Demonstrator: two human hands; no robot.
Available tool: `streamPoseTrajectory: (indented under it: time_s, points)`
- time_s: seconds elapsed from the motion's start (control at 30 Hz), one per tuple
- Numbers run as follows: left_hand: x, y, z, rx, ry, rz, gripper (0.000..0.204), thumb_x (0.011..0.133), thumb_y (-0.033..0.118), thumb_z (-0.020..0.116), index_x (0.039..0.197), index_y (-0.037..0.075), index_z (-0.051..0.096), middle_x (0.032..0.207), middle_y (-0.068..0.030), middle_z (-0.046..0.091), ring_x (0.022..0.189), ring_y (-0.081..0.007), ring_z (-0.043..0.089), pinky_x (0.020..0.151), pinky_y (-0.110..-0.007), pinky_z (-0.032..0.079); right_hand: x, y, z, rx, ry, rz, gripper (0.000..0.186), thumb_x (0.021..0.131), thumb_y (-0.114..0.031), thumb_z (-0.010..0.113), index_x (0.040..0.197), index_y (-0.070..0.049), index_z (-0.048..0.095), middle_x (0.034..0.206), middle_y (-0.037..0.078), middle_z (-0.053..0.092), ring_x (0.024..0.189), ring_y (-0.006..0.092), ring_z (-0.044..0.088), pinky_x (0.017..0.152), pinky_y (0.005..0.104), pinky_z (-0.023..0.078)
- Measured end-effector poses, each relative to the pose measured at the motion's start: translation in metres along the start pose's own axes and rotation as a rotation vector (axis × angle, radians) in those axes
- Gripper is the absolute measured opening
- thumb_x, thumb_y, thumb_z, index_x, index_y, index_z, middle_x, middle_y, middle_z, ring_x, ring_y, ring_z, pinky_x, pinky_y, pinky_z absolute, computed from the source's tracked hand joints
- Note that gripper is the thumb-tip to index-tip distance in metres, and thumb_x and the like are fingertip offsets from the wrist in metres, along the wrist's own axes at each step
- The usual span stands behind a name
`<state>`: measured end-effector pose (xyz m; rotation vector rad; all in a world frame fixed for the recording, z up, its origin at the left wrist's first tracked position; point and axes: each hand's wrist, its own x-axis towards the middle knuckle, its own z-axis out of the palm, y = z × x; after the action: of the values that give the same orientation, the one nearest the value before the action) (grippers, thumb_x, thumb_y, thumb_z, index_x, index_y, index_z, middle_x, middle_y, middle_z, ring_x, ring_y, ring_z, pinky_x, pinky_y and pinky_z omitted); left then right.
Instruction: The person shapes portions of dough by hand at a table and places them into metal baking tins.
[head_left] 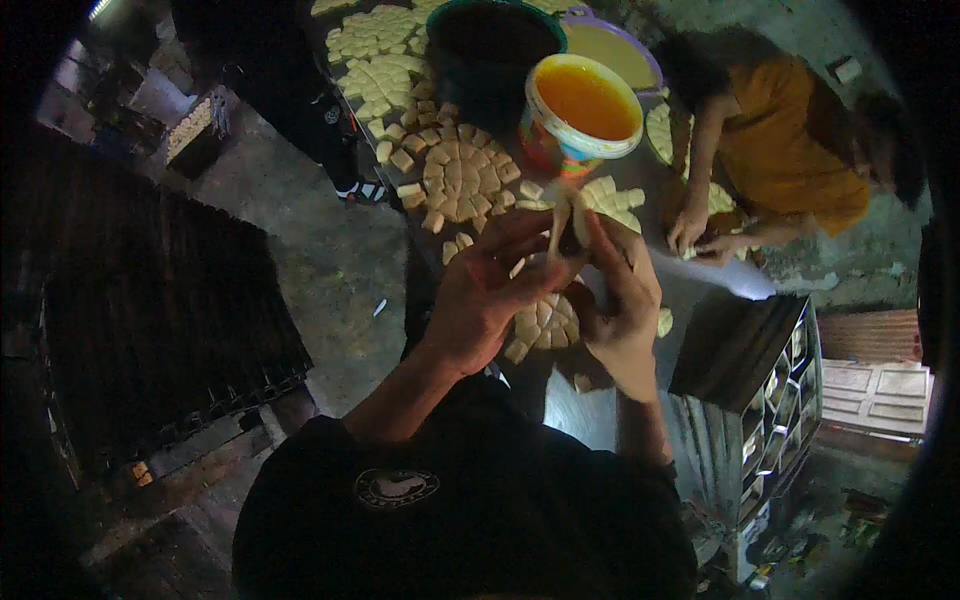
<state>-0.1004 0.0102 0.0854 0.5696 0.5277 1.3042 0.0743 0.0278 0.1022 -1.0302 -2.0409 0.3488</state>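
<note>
My left hand (485,290) and my right hand (622,305) are raised close together above the table. Between their fingertips they pinch a thin, pale dough piece (563,222), folded upward, with something dark showing inside its fold. Beneath and beyond my hands lie clusters of cut dough pieces; a browner cluster (465,175) is just past my left fingers. A paler cluster (545,325) shows below, between my wrists. Just beyond my fingertips stands a white-rimmed bucket (583,105) with orange contents.
A dark tub (497,40) and a purple-rimmed basin (610,50) stand behind the bucket. At the right a person in an orange-brown top (795,150) works dough at the table. Another person in dark clothes (290,95) stands left. A shelf rack (775,420) is at lower right.
</note>
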Motion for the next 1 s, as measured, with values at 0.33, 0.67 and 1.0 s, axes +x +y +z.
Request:
streamPoseTrajectory:
  time_s: [0.33,0.67,1.0]
  points:
    - [-0.083,-0.044,0.061,0.743,-0.126,0.412,0.035,0.093,0.005,0.068,0.127,-0.002,0.064,0.134,-0.0115,0.060,0.124,-0.0201,0.058,0.102,-0.032,0.050,-0.091,-0.042,-0.058,0.428,0.247,-0.045,0.031,0.075,0.011,0.075,0.104,0.001,0.069,0.111,0.018,0.071,0.109,0.0335,0.068,0.090,0.0370,0.056]
    - [-0.124,-0.050,0.070,0.507,0.050,0.177,0.019,0.098,0.009,0.063,0.111,-0.002,0.073,0.103,-0.0078,0.075,0.092,-0.0096,0.067,0.079,-0.026,0.054,-0.106,-0.077,-0.092,0.088,0.047,-0.326,0.030,0.072,0.006,0.075,0.101,-0.003,0.070,0.107,0.014,0.070,0.094,0.0310,0.069,0.083,0.0380,0.055]
    - [-0.111,-0.064,0.091,0.952,-0.268,0.367,0.026,0.086,0.009,0.077,0.112,0.003,0.075,0.109,-0.0114,0.075,0.096,-0.0157,0.071,0.082,-0.031,0.055,-0.131,-0.024,-0.101,0.180,0.127,0.072,0.017,0.076,0.002,0.074,0.089,-0.005,0.065,0.090,0.010,0.063,0.079,0.0224,0.059,0.078,0.0317,0.048]
